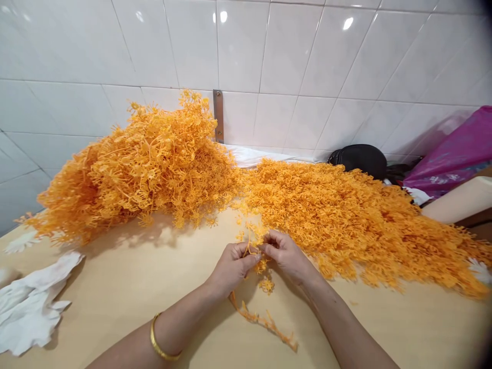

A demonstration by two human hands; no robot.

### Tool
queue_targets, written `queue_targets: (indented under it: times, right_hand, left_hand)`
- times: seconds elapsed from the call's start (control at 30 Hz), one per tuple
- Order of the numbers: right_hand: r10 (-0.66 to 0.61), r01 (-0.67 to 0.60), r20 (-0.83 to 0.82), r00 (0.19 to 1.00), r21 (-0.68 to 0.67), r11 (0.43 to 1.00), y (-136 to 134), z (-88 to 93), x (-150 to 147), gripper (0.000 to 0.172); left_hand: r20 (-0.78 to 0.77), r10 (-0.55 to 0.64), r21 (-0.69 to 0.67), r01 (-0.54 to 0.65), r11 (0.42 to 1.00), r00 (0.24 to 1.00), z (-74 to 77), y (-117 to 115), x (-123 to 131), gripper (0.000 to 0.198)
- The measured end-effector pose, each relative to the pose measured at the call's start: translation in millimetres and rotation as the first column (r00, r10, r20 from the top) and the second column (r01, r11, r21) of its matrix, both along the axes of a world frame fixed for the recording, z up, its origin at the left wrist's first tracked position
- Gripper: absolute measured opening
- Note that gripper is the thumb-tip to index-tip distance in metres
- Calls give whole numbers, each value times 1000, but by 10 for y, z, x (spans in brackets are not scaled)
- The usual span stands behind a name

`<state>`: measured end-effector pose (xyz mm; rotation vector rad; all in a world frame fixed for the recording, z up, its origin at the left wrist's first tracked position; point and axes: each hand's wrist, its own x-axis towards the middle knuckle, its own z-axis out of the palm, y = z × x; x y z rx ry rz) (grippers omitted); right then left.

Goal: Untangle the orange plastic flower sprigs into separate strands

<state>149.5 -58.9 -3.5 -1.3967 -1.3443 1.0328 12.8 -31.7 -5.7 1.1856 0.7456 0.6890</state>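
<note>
My left hand (231,270) pinches the thin stem of an orange artificial flower sprig (250,234) between thumb and fingers. My right hand (287,258) is closed on the sprig's small blossoms just beside it, with the fingertips close together. Below my left hand a mostly bare orange stem (265,322) trails down over the table; whether it joins the held sprig is hidden by the hand. A single orange blossom (266,285) shows beneath my fingers.
A tall heap of orange sprigs (142,164) rises at the left, against the tiled wall (246,46). Loose orange blossoms (346,215) spread in a wide pile on the right. White crumpled cloth (34,302) lies at left; a black pouch (359,160) and purple bag (453,148) stand behind.
</note>
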Motion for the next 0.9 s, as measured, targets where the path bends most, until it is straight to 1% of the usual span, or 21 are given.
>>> queue_targets:
  times: [0.07,0.13,0.17,0.23,0.27,0.3,0.33,0.37,0.43,0.5,0.57,0.63,0.67,0.7,0.73,0.77,0.8,0.87,0.9]
  right_hand:
    - [-90,89,15,996,48,995,19,-21,-26,11]
    - [-231,224,50,972,119,967,55,-24,-4,13]
    - [-324,316,33,946,150,937,76,-17,34,14]
    - [-505,516,-107,856,156,842,116,7,150,18]
    - [-566,593,-197,801,127,795,130,22,214,19]
    - [-591,632,-275,759,89,770,139,36,269,19]
    - [-579,628,-328,746,58,776,141,50,308,19]
    - [-541,590,-356,762,38,807,137,62,327,20]
    - [-415,455,-363,834,30,890,113,81,304,22]
    - [-295,328,-356,887,35,944,77,92,227,23]
    - [-197,212,-312,930,15,977,42,88,135,28]
    - [-89,88,-229,969,-13,996,22,66,60,31]
    - [-48,46,-184,982,-11,999,21,50,38,31]
    - [-31,32,-143,989,10,999,28,35,32,31]
    - [-56,62,-115,992,44,997,40,21,45,32]
    - [-133,143,-113,985,82,986,57,11,78,33]
    - [-244,260,-143,959,110,959,76,6,130,33]
    - [-454,496,-267,850,120,860,107,12,261,31]
    - [-514,571,-330,792,101,815,116,23,322,30]
  left_hand:
    - [19,-1,-28,2,1000,1000,4,8,0,18]
    - [51,6,-82,-2,997,999,-1,18,-3,19]
    - [71,-1,-114,9,993,997,-8,21,-4,19]
    - [123,-11,-175,33,984,992,-25,27,-7,20]
    - [150,-3,-203,33,979,989,-32,31,-7,20]
    - [174,19,-230,22,973,985,-36,37,-5,20]
    - [196,54,-257,-2,966,979,-37,46,-2,20]
    - [215,94,-282,-30,959,972,-34,57,1,21]
    - [245,153,-322,-69,944,957,-25,82,6,22]
    - [268,176,-340,-78,937,947,-18,100,8,23]
    - [275,165,-334,-67,940,947,-19,101,6,23]
    - [265,139,-302,-55,952,954,-28,85,5,23]
    - [255,120,-280,-45,959,959,-33,72,5,23]
    - [244,100,-261,-34,965,965,-37,57,6,22]
    - [231,78,-251,-19,968,970,-41,41,7,22]
    - [220,55,-249,2,969,974,-44,26,8,21]
    - [215,31,-256,26,966,976,-46,14,9,21]
    - [231,24,-301,48,952,973,-48,4,11,21]
    - [248,46,-332,40,942,968,-49,9,12,21]
